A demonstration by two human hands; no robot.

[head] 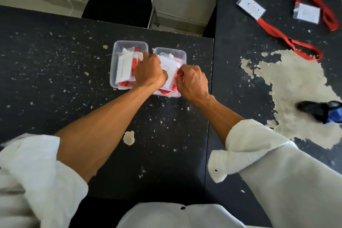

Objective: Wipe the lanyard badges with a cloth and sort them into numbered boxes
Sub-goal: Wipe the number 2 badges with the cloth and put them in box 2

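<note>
Over box 2 (182, 54), red lanyard (177, 76) between right-hand fingers (183, 71)

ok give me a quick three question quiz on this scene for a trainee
1. True or false: the box with the card marked 1 sits left of the other box.
2. Where is the dark cloth? A) in a box B) on the right-hand table C) on the chair
3. Fill in: the right hand pinches a ___ lanyard.
Key: 1 true; 2 B; 3 red.
</note>
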